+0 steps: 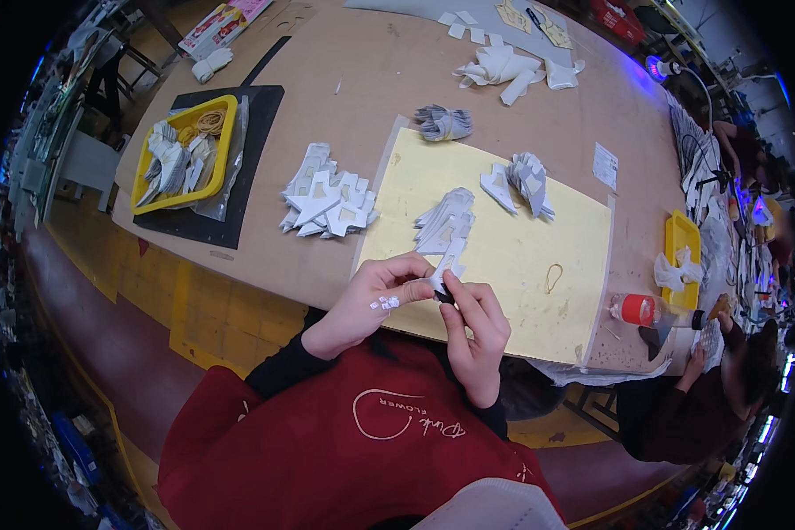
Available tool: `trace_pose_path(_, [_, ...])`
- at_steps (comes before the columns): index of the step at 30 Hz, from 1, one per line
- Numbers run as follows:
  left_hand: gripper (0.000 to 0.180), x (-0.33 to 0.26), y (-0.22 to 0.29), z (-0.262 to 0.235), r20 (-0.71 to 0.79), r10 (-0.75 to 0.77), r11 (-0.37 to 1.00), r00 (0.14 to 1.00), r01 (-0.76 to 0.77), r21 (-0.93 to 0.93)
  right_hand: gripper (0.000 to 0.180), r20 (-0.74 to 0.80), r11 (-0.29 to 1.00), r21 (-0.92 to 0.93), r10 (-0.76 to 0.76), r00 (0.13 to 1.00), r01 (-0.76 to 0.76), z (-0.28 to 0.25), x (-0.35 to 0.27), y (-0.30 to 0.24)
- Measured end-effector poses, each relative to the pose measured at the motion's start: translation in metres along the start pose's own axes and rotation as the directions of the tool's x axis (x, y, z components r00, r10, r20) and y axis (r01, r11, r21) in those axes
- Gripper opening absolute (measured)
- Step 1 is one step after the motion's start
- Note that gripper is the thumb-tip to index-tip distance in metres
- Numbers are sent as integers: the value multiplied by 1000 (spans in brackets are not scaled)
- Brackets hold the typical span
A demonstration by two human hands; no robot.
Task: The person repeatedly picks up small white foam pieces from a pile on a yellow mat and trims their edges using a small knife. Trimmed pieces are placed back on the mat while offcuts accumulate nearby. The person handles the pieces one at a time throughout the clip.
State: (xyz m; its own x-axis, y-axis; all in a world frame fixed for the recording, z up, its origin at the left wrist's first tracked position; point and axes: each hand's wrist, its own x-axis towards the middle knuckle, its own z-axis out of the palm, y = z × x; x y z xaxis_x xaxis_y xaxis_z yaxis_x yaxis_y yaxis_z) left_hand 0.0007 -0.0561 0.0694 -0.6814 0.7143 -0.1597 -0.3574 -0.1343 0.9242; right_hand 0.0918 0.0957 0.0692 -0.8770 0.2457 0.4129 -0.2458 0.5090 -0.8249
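Landmark: the yellow mat point(503, 256) lying on the brown worktable point(389, 88).

The left hand point(371, 300) is positioned at the near edge of the yellow mat. Its fingers are curled inward, and the fingertips pinch a white die-cut piece point(450, 265). The piece stands roughly upright above the mat's near edge.

The right hand point(475, 331) is just beside the left hand, also at the near edge of the mat. Its thumb and forefinger are pressed together on a small dark object point(445, 293) at the lower end of the white piece. What this object is cannot be determined.

A stack of white pieces point(446, 221) lies on the mat, just beyond the hands. A rubber band point(553, 277) lies on the mat, to the right of the hands.

A yellow tray point(223, 141) holding similar pieces sits well to the left of the mat.
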Motion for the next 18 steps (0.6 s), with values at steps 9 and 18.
trace_pose_path(9, [12, -2, 1, 5, -8, 37, 999, 999, -37, -29, 35, -86, 1000, 23, 1, 996, 1, 6, -3, -5])
trace_pose_path(18, [7, -3, 6, 15, -83, -48, 994, 995, 39, -106, 26, -108, 949, 292, 156, 982, -118, 7, -7, 3])
